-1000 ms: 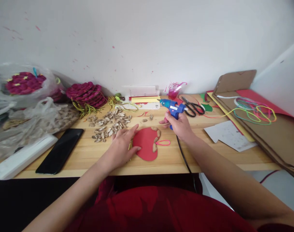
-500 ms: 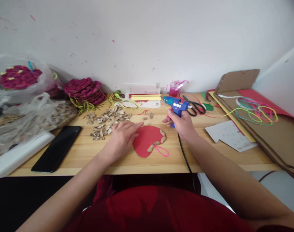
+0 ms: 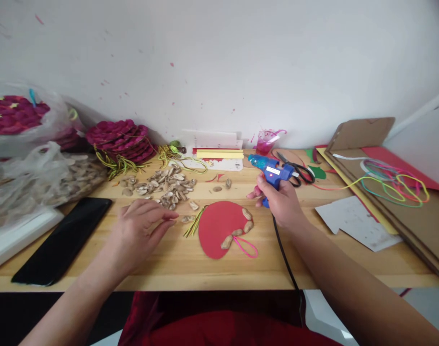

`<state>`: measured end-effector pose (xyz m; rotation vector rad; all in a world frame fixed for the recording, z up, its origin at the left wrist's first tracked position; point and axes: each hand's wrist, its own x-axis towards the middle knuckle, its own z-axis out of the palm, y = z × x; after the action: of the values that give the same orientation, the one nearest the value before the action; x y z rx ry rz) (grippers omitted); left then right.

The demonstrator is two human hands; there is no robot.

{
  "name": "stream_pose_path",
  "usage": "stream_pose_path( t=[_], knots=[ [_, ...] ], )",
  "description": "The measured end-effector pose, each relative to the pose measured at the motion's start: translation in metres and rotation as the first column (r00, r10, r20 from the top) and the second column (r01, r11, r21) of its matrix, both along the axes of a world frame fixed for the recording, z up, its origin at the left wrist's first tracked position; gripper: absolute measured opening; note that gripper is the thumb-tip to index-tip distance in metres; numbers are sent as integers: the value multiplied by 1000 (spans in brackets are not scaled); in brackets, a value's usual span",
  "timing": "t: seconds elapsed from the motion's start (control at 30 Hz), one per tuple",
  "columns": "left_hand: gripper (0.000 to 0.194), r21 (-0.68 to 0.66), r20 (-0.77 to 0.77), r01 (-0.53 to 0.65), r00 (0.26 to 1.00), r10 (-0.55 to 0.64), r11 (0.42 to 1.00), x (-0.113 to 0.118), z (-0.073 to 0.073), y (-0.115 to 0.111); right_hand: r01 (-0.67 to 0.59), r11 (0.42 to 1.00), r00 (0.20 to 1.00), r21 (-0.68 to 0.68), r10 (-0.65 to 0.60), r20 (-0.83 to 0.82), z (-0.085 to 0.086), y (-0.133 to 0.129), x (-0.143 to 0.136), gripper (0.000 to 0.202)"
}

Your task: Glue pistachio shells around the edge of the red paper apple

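Table (image 3: 176, 273): bare wood between red cutout (image 3: 217, 223) and front edge. Red cutout: flat, mid-table. Left hand (image 3: 138, 233): released, left of cutout. Right hand (image 3: 283, 202): grasping glue gun (image 3: 276, 174), past cutout's far right; nozzle leftward, long axis mostly crosswise.

The card (image 3: 219, 226) is red and rounded, notched on its right side, lying flat on the table (image 3: 161, 269). Four brown shells (image 3: 248, 226) line its right edge and notch; a pink loop (image 3: 244, 240) juts right from there. A yellow-green tassel (image 3: 194, 223) shows at its left edge. The blue glue gun (image 3: 273, 170), held in the right hand (image 3: 282, 199), points left.
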<state>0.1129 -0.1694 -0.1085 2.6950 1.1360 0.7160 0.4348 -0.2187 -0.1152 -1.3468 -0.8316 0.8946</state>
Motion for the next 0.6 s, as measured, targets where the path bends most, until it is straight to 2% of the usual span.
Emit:
stream_pose_path(
  t=[0.37, 0.43, 0.53, 0.6],
  knots=[
    [19, -34, -119, 58, 991, -61, 998, 19, -6, 5, 10, 1000, 999, -19, -9, 47, -2, 2, 2, 45],
    [19, -3, -100, 8, 995, -8, 1000, 17, -3, 10, 14, 1000, 999, -19, -13, 48, -2, 2, 3, 47],
    [24, 92, -91, -125, 987, 134, 988, 13, 5, 16, 6, 1000, 999, -10, -6, 47, -2, 2, 5, 47],
    [30, 106, -95, -139, 984, 149, 985, 12, 9, 18, 8, 1000, 999, -8, -8, 50, -2, 2, 5, 46]
  ],
)
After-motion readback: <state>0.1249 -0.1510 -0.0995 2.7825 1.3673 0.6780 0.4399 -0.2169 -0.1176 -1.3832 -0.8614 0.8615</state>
